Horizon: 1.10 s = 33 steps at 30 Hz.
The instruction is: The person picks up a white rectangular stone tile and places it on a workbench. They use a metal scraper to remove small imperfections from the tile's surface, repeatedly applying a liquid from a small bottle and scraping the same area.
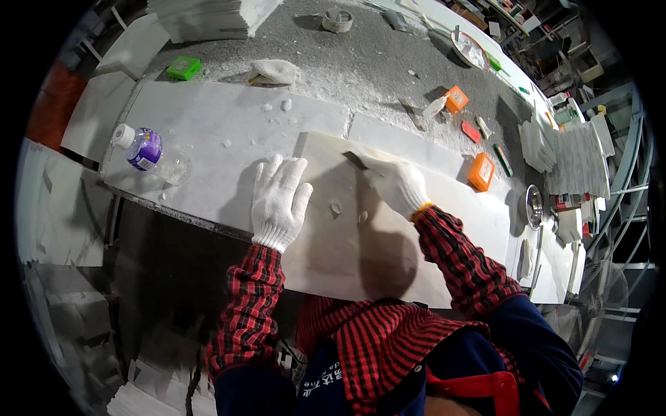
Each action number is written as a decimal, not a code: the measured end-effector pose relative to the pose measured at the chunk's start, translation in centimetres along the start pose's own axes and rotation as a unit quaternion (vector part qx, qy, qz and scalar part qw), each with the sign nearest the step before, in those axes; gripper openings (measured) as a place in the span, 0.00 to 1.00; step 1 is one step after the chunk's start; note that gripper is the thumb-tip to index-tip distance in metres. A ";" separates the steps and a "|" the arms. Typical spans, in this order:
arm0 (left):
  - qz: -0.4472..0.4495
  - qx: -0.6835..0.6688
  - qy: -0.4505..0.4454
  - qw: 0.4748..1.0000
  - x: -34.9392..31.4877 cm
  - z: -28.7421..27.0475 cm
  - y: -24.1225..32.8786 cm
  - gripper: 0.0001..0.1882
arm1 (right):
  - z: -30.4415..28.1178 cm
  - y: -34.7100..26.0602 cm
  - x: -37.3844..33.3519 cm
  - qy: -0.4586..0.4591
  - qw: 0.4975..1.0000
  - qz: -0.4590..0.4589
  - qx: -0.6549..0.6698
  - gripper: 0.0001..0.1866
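My left hand (276, 204), in a white knit glove, lies flat with its fingers spread at the left edge of a pale stone slab (444, 253). My right hand (399, 186), gloved the same way, is closed around a scraper like a putty knife. Its dark blade (356, 160) points left over the slab's far part; the handle is hidden in the glove. Two small flakes, one of them a chip (336, 206), lie on the slab between my hands. A clear plastic bottle (170, 163) with a purple label rests on its side left of my left hand.
Orange boxes (481, 172), a red block (470, 132) and a white squeeze bottle (435, 107) sit at the far right. A crumpled glove (274, 72) and a green box (184, 68) lie at the back left. Stacked slabs (579, 159) stand at the right, near a round metal dish (533, 206).
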<state>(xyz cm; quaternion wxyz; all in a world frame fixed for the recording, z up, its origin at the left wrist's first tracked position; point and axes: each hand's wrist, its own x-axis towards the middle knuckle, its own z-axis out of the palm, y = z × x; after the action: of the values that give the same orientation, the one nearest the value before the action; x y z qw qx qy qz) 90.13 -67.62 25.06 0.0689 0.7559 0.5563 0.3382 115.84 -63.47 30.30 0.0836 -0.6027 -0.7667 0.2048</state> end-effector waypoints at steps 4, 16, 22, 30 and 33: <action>-0.001 0.006 0.020 1.000 0.1 -0.3 0.2 0.23 | 1.7 -0.3 -3.6 0.045 0.999 0.010 0.003 0.14; 0.015 -0.006 -0.015 1.000 0.3 0.2 0.6 0.24 | 3.4 0.6 -1.7 0.003 0.984 -0.073 -0.163 0.17; 0.024 0.044 0.006 0.999 -0.5 0.3 -0.4 0.28 | -0.6 2.9 -3.0 0.151 0.969 0.031 0.191 0.20; 0.126 0.074 -0.047 0.988 0.3 0.2 3.6 0.28 | -1.3 6.8 -9.9 0.145 0.910 0.139 0.362 0.22; 0.082 -0.100 -0.107 0.986 -0.2 -0.4 6.2 0.23 | -0.5 7.0 -11.5 0.144 0.899 0.153 0.385 0.22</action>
<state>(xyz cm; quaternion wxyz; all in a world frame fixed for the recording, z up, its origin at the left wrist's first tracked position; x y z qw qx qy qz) 94.80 -70.24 28.28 0.1756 0.8202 0.4454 0.3133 125.23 -73.08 29.21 0.3864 -0.6557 -0.5061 0.4058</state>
